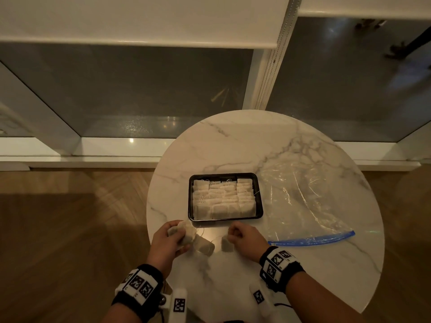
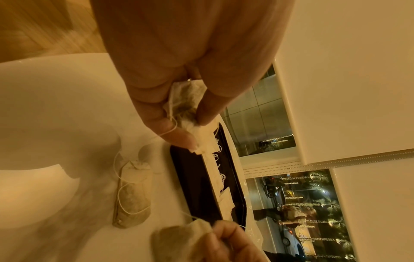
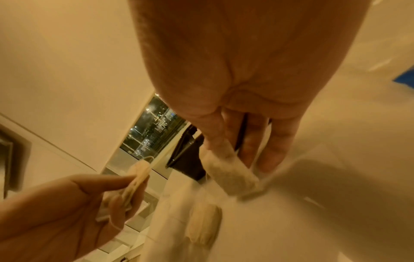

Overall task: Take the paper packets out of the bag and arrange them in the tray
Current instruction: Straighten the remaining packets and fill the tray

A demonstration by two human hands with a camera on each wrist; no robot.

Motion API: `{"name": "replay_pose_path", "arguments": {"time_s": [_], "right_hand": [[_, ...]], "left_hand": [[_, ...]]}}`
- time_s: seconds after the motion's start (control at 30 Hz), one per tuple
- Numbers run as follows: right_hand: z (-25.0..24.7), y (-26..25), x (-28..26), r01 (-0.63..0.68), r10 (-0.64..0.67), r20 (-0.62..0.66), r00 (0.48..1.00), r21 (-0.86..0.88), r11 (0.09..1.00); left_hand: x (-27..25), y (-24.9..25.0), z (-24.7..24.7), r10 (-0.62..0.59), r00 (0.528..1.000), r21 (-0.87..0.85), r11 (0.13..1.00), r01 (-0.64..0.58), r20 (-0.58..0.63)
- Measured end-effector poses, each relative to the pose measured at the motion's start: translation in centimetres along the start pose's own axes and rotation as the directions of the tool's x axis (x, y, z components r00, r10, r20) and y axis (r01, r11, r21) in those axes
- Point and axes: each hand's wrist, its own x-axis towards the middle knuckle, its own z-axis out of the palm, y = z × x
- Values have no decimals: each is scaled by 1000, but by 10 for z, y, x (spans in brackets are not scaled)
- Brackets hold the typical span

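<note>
Task nearly done, judging by the black tray (image 1: 258, 194): filled almost edge to edge with rows of paper packets (image 1: 222, 198), strings trailing among them. Clear zip bag (image 1: 300, 201) flat on the counter (image 1: 233, 141) right of the tray, blue seal toward the person, seemingly emptied, though hard to be sure through the creased plastic. Left to place: only the few packets just in front of the tray's near edge. Left hand (image 1: 166, 241), in front of the tray's near-left corner, curled round a small bunch of packets (image 2: 187, 104), thumb and fingers pinching them. Right hand (image 1: 245, 238), in front of the tray's near edge, pinching one single packet (image 1: 225, 246) by its top, lower end at or just above the counter. One loose packet (image 1: 206, 247) lying on the counter between the hands, string curled over it. Little open room visible in the tray, so the remainder probably goes on top of a row or tucked along an edge.
</note>
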Motion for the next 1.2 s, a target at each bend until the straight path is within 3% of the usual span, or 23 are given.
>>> {"name": "replay_pose_path", "arguments": {"time_s": [0.1, 0.23, 0.33, 0.47, 0.7, 0.83, 1.2], "right_hand": [[-11, -13, -2, 71, -77, 33, 996, 159, 985], [-31, -51, 3, 142, -140, -31, 990, 355, 924], [-39, -75, 23, 187, -166, -86, 982, 383, 905], [-37, -95, 54, 183, -154, -128, 980, 261, 948], [-11, -101, 85, 185, -177, 58, 982, -169, 968], [-2, -102, 88, 166, -139, 124, 982, -237, 957], [-4, -105, 89, 152, -149, 31, 988, -259, 954]], "left_hand": [[1, 1, -1, -10, 1000, -8, 1000, 10, -3], [2, 0, -4, -21, 1000, -13, 1000, 21, -4], [1, 2, -4, -18, 1000, -29, 999, 18, 2], [-2, 4, -9, -10, 1000, -85, 996, 11, 10], [3, -6, -30, -1, 996, -87, 996, -6, -87], [5, -16, -41, -19, 991, -92, 996, 7, -133], [-3, -19, -44, -27, 991, -133, 991, 10, -131]]}}
